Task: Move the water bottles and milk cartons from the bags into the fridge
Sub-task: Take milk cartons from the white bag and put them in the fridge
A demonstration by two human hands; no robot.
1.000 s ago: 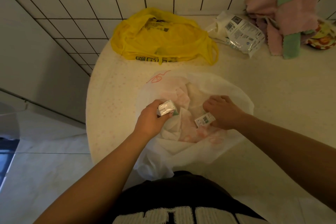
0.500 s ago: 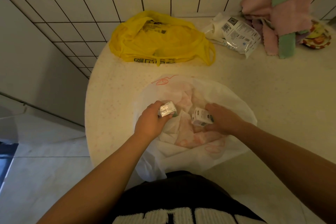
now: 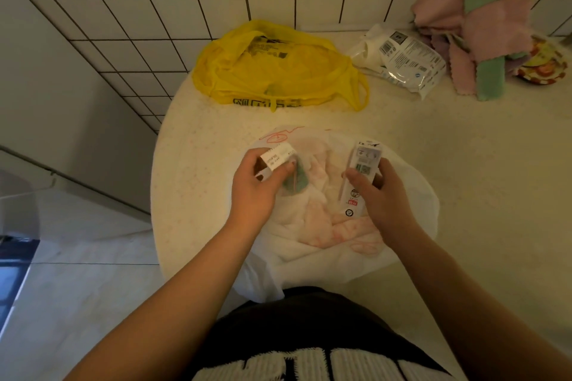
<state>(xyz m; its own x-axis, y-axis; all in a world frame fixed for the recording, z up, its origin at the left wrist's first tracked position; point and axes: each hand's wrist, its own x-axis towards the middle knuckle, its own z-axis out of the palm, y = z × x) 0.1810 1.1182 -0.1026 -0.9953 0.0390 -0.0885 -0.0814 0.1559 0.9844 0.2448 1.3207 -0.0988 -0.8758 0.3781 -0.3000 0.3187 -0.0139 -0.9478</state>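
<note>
Above the white bag on the counter, the left hand grips a small carton and the right hand grips a long carton. Beyond the white bag lies a yellow bag.

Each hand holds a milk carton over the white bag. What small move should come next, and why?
Probably lift both clear of the white bag and carry them toward the fridge, not in view. The left hand grips the left carton and the right hand the right carton, both above the bag.
</note>
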